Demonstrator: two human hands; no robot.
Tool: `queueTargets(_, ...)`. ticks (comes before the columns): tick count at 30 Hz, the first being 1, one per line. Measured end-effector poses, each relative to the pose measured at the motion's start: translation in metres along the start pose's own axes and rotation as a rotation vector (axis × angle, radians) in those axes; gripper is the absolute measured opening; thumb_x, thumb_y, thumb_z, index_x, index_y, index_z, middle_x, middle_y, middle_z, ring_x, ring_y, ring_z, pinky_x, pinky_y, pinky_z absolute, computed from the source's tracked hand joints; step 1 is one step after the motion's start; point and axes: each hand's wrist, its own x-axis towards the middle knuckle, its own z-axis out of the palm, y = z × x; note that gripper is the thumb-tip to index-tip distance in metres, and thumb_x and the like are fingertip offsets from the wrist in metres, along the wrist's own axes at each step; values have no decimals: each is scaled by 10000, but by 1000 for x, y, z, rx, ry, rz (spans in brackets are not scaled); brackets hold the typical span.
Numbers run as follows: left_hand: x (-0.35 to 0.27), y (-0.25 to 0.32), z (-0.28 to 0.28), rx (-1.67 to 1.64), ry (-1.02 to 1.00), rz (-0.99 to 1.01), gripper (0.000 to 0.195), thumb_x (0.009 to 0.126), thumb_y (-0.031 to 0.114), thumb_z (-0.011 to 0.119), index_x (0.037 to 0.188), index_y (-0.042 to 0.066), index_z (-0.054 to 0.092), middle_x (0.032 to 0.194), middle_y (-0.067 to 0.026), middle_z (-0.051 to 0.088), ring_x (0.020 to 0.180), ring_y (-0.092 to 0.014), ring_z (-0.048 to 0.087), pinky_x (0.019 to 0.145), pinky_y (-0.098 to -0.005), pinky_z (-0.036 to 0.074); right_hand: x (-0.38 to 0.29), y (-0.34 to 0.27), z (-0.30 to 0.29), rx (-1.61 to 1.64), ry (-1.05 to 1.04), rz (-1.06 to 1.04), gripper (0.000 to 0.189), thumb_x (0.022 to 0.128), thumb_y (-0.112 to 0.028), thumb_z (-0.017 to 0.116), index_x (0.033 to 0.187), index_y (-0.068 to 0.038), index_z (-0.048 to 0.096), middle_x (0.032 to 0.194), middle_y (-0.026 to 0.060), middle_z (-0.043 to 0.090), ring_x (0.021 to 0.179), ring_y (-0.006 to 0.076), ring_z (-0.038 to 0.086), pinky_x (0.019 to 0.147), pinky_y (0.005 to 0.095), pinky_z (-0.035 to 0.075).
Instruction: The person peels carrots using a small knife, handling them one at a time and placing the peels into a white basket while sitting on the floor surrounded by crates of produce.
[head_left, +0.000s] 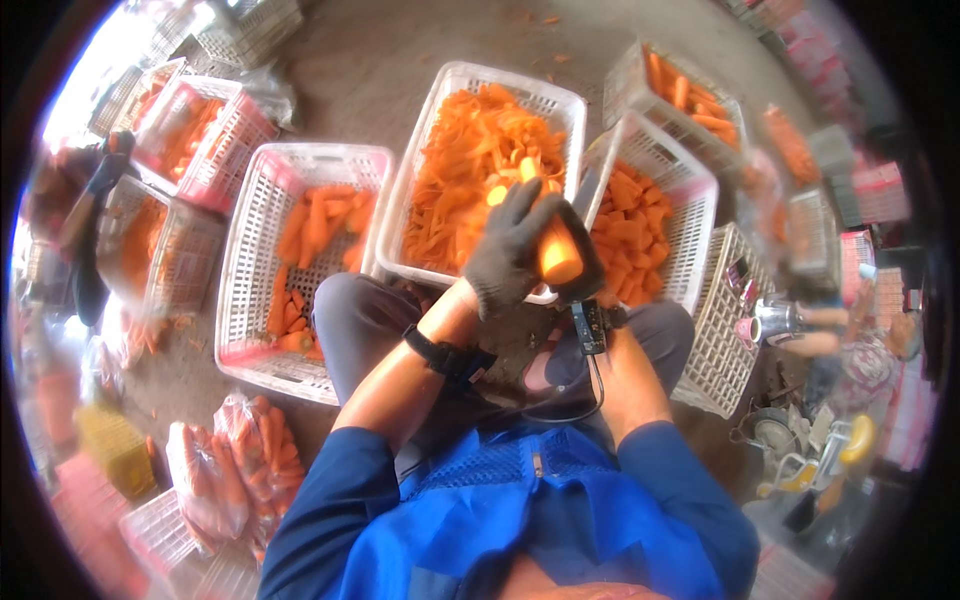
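Note:
In the head view, my right hand (589, 259), in a dark glove, is closed around a thick peeled carrot (561, 255) with a cut end facing me. My left hand (504, 251), in a grey knit glove, is right beside it, fingers pointing away from me; whether it grips anything is hidden. Just past the fingertips are blurred pale orange carrot pieces (529, 169). Both hands are over the near edge of a white plastic crate (444, 82) heaped with carrot peelings (472, 142). To the right, a second crate (694, 199) holds peeled carrot chunks (630, 225).
A pink-stained crate (244, 247) with carrots stands at left. More carrot crates (675, 97) are at upper right and upper left. Bagged carrots (240, 465) lie lower left. Another person's gloved hand (112, 157) is far left; at right a person holds a metal jug (780, 316) by a cup (747, 330).

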Motion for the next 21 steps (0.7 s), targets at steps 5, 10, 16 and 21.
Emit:
queueTargets(5, 8, -12, 4, -1390, -161, -570, 674, 857, 81, 644, 1488, 23, 413, 1316, -95, 560, 1200, -180, 562, 947, -312, 503, 3, -21, 2, -18, 175, -87, 336, 974, -322, 654, 1138, -32, 614, 865, 35, 649, 707, 162, 631, 629, 284, 540)
queueTargets(10, 1, -5, 7, -853, -265, -694, 448, 888, 198, 706, 1273, -11, 609, 1145, -124, 695, 956, -194, 676, 830, -313, 550, -1, -19, -3, -310, 127, -63, 261, 949, -289, 698, 1033, -44, 668, 828, 13, 633, 703, 117, 606, 593, 253, 490)
queueTargets(16, 10, 13, -13, 13, -94, -669, 476, 765, 376, 780, 1119, 81, 660, 938, -206, 707, 940, -366, 698, 820, -438, 537, 0, -36, -6, -558, 314, -144, 233, 977, -316, 664, 919, -105, 746, 506, -51, 483, 467, 65, 478, 458, 245, 357)
queueTargets(21, 12, 14, -17, 394, 49, -394, 322, 779, 271, 749, 1052, 121, 664, 952, -176, 696, 918, -398, 670, 799, -483, 536, -9, -51, 4, -937, 280, -101, 241, 992, -232, 629, 1070, -29, 733, 654, -15, 593, 580, 75, 536, 542, 265, 430)
